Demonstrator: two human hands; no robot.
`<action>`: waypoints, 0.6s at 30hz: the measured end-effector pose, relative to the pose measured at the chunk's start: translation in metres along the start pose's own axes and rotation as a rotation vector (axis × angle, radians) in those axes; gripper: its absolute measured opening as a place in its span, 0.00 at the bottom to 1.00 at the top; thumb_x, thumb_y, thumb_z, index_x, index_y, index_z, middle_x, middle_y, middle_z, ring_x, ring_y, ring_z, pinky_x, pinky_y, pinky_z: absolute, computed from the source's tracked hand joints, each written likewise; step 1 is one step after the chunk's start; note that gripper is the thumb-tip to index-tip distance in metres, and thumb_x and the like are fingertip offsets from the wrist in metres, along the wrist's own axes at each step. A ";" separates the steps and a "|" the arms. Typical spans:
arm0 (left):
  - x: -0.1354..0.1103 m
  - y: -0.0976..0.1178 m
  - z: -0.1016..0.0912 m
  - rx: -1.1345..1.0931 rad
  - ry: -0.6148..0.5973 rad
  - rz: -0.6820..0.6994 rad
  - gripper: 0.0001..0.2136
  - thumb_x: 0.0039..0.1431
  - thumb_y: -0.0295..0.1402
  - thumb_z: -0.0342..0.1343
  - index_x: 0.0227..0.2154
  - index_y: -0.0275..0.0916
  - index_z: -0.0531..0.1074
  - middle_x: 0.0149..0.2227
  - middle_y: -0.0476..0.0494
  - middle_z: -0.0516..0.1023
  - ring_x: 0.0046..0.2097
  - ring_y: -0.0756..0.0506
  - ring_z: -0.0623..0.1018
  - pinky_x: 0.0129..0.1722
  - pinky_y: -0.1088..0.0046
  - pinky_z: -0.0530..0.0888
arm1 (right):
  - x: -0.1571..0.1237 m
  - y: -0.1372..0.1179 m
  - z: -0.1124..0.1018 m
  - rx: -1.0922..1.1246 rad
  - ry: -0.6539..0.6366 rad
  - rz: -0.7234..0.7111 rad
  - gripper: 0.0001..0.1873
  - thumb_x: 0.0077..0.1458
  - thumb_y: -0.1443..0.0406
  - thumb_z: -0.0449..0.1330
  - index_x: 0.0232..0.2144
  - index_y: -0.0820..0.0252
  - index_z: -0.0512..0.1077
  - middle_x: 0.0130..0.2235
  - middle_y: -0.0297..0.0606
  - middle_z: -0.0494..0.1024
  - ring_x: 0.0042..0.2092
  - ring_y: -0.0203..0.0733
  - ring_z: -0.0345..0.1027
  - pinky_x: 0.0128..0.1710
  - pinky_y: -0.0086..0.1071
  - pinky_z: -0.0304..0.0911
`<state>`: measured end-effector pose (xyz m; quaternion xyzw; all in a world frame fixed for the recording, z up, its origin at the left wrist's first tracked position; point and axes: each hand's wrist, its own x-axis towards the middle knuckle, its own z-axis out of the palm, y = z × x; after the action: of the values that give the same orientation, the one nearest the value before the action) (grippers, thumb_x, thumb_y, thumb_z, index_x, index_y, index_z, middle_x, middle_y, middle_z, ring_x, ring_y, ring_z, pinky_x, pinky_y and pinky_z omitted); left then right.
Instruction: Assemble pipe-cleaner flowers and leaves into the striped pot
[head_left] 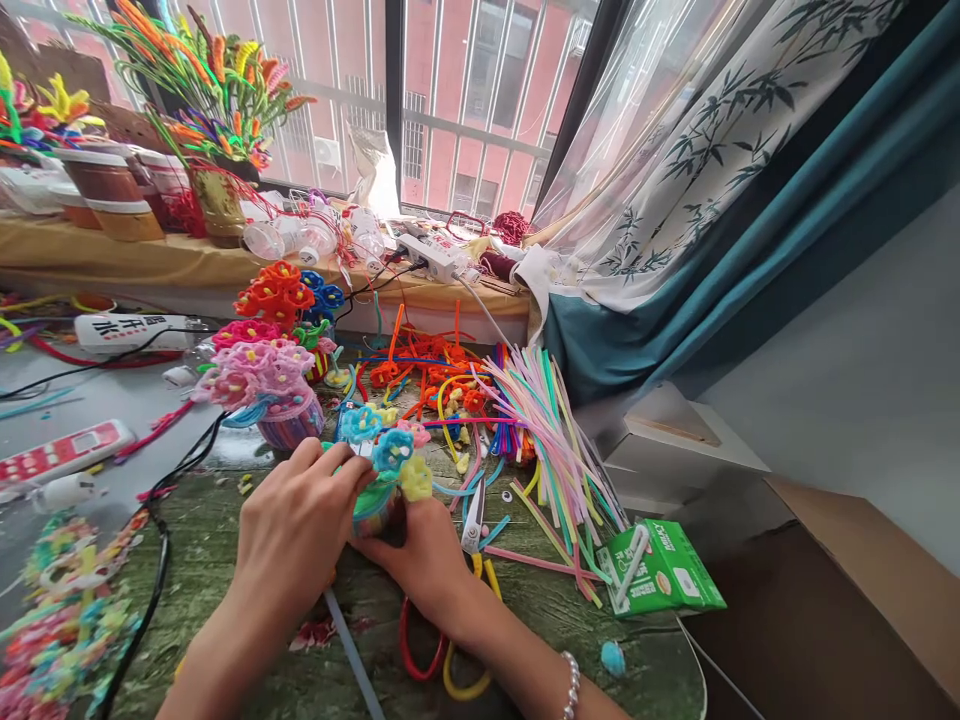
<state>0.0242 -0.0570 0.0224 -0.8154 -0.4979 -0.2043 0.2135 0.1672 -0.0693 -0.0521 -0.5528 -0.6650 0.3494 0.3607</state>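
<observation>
Both my hands meet at the table's front around a small pipe-cleaner flower pot (379,500) with blue, yellow and pink blossoms on top. My left hand (296,535) curls over its left side, fingertips pinching near the green stems. My right hand (420,560), with a bead bracelet at the wrist, cups the pot from the right and below. A finished pink flower pot (262,385) stands just behind my left hand.
Loose pastel pipe cleaners (551,435) fan out to the right, orange ones (420,365) behind. Scissors with red and yellow handles (457,610) lie under my right wrist. A green carton (660,570) sits at the table's right edge. A black cable (161,560) runs left. Flower bouquets (217,80) line the windowsill.
</observation>
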 end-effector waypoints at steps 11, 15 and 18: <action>-0.018 -0.007 0.008 -0.061 0.032 -0.011 0.14 0.67 0.29 0.45 0.28 0.42 0.73 0.30 0.44 0.77 0.36 0.40 0.74 0.31 0.65 0.65 | 0.000 0.000 -0.001 0.020 0.013 -0.055 0.21 0.50 0.60 0.72 0.47 0.55 0.78 0.47 0.40 0.82 0.47 0.51 0.76 0.46 0.39 0.68; -0.019 -0.006 0.008 -0.117 0.099 -0.088 0.15 0.69 0.36 0.45 0.31 0.42 0.74 0.30 0.46 0.77 0.35 0.43 0.74 0.31 0.67 0.65 | -0.001 -0.002 -0.002 0.030 0.004 -0.025 0.18 0.50 0.59 0.72 0.44 0.55 0.78 0.42 0.38 0.82 0.41 0.48 0.76 0.42 0.37 0.69; -0.018 -0.004 0.009 -0.163 0.103 -0.122 0.17 0.70 0.37 0.45 0.28 0.43 0.73 0.30 0.47 0.78 0.35 0.43 0.74 0.31 0.68 0.65 | -0.001 -0.001 0.000 0.025 0.016 -0.043 0.17 0.49 0.61 0.73 0.42 0.55 0.79 0.39 0.36 0.82 0.40 0.47 0.76 0.43 0.36 0.68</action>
<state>0.0138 -0.0635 0.0062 -0.7865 -0.5167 -0.2986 0.1589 0.1669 -0.0703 -0.0516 -0.5364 -0.6696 0.3453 0.3802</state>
